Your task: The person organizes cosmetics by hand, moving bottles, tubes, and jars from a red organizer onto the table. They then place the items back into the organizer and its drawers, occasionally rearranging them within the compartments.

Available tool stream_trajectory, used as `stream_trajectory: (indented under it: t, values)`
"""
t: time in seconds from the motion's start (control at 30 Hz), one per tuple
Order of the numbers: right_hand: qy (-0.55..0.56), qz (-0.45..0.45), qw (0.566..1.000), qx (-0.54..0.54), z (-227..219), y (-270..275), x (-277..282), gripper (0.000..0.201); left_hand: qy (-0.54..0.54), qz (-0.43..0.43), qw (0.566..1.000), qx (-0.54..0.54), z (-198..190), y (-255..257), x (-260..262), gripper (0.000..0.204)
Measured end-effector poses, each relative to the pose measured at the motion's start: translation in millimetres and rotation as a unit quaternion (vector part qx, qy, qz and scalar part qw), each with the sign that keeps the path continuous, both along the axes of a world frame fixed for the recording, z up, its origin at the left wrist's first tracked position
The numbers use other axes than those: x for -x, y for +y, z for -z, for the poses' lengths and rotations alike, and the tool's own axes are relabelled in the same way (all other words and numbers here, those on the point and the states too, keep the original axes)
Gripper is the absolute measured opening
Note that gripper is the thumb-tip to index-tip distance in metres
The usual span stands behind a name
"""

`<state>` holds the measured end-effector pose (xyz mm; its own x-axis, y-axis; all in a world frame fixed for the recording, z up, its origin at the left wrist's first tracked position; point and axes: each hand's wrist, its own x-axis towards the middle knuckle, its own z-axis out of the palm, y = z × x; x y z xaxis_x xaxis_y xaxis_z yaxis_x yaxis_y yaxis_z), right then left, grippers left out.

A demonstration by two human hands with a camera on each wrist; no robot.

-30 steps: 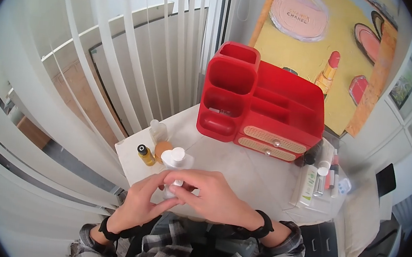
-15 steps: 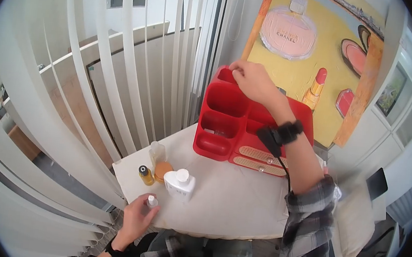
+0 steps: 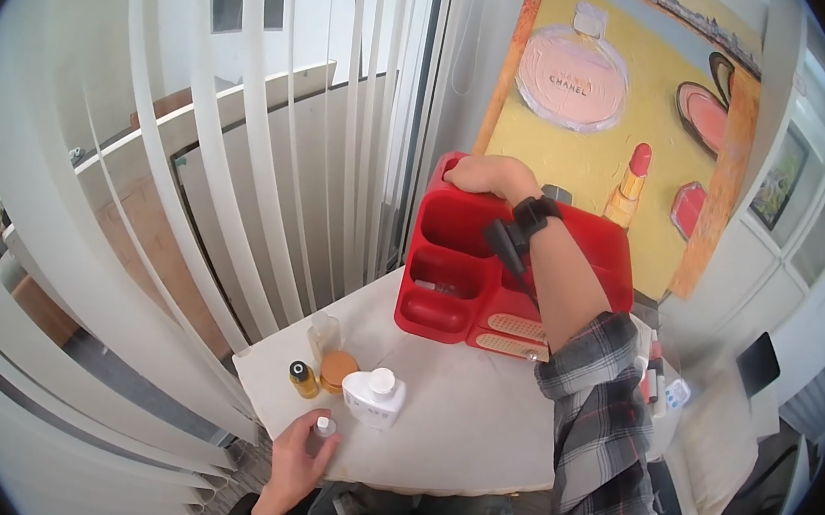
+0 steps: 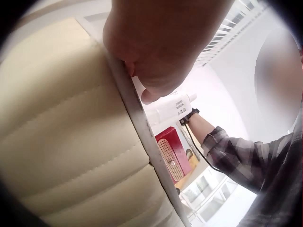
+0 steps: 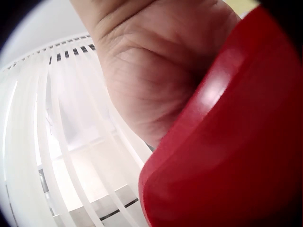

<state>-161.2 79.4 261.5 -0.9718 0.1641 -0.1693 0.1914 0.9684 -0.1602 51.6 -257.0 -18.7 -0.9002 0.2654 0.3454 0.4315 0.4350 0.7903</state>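
White table [image 3: 474, 435] carries a glossy red plastic organizer [image 3: 452, 262], white flat bottle [image 3: 375, 397], amber dropper bottle [image 3: 303, 379], orange-lidded jar [image 3: 338, 365]. Right hand [image 3: 481, 175] rests over the organizer's top back compartment; fingers hidden, grip unclear. Left hand [image 3: 299, 457] at the near table edge pinches a small white-capped vial [image 3: 323, 426].

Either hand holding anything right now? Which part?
The left hand pinches a small bottle near its white cap at the table edge. The right hand rests on the red organizer's top corner; grip unclear.
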Motion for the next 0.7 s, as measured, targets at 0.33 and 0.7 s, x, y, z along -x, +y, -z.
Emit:
stream_trajectory:
  t: [0.33,0.7]
  values:
    - [0.194,-0.122,0.971,0.073,21,22,-10,0.037,0.039,0.003,0.999,-0.012,-1,3,4,0.039]
    - [0.418,-0.015,0.885,0.206,97,33,-216,0.016,0.088,-0.054,0.992,0.068,3,3,4,0.045]
